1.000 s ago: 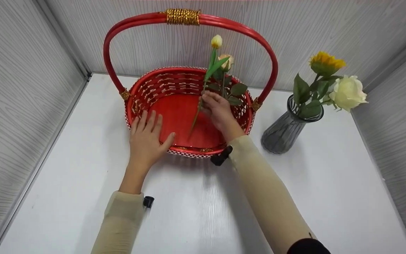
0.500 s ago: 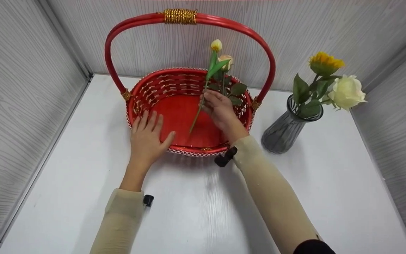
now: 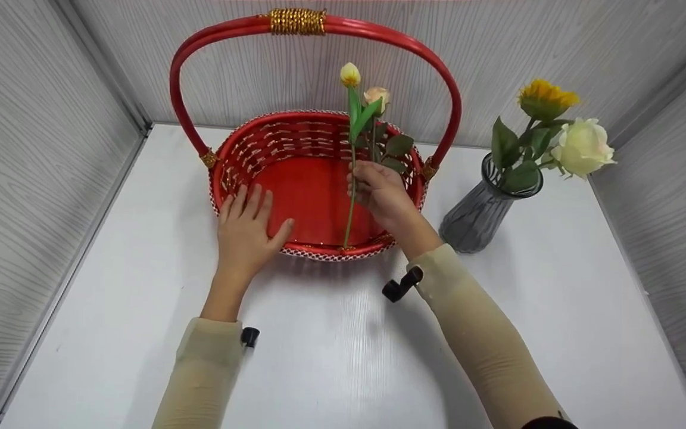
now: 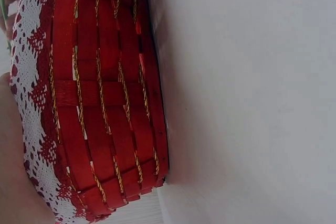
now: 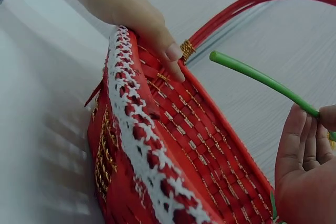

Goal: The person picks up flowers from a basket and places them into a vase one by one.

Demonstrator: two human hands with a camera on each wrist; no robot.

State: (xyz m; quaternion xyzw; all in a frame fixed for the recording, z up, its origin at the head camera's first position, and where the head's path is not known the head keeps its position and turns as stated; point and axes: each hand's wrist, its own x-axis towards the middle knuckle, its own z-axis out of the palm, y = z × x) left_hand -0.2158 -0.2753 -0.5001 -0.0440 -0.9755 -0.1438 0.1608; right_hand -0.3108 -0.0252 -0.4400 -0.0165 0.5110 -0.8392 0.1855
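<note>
My right hand (image 3: 386,193) pinches the green stem of a yellow-white tulip (image 3: 351,75) between thumb and fingers, above the right half of a red woven basket (image 3: 295,190). In the right wrist view, the lower end of the tulip's stem (image 5: 262,78) juts out from that hand, apart from the rim. My left hand (image 3: 244,237) rests on the basket's front left rim with its fingers straight and spread. A peach rose (image 3: 377,98) with dark leaves stands at the basket's right side, partly hidden by the tulip and my right hand.
Right of the basket, a grey glass vase (image 3: 468,223) holds a sunflower (image 3: 548,100) and a white rose (image 3: 584,149). The basket's tall red handle (image 3: 182,77) arches over it. Patterned panels (image 3: 15,149) enclose the white table (image 3: 319,357).
The tulip has swung more upright, and its stem's lower end has come toward the front rim. My right wrist has moved right and back toward me. The left hand stays on the rim.
</note>
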